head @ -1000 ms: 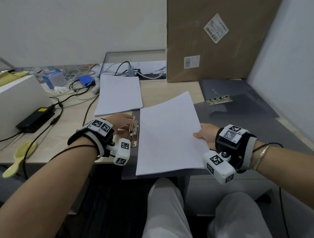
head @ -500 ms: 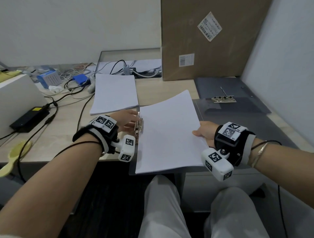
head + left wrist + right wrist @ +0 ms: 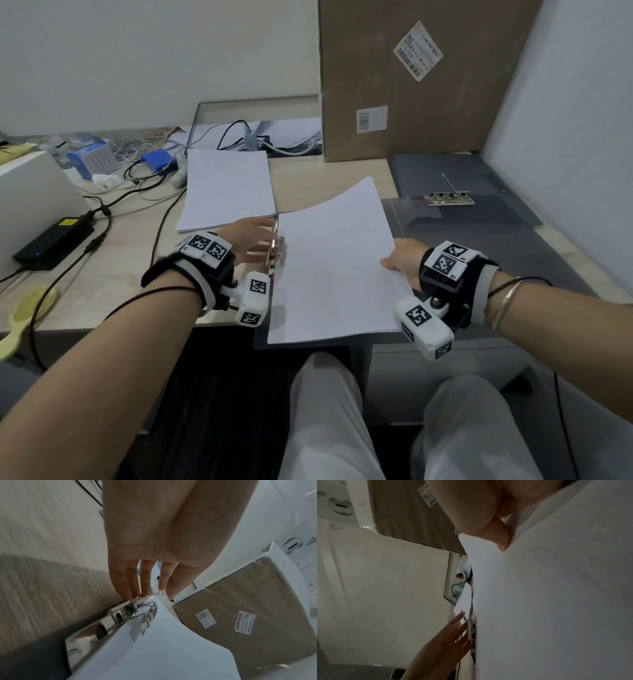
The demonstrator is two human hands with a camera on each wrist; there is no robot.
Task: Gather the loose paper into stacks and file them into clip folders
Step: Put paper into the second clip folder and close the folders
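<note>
Currently the right hand pinches the paper stack over the open clip folder; the left hand, fingers straight, presses the clip lever. Risk: releasing before the stack's edge seats beside the clip leaves sheets skewed or unclamped.

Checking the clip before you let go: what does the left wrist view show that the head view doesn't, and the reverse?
Only the left wrist view: the clip's spring, and straight fingertips pressing its lever. Only the head view: the right hand holding the paper stack's right edge, a second stack, another open folder. Both: left hand at the clip, cardboard box.
</note>
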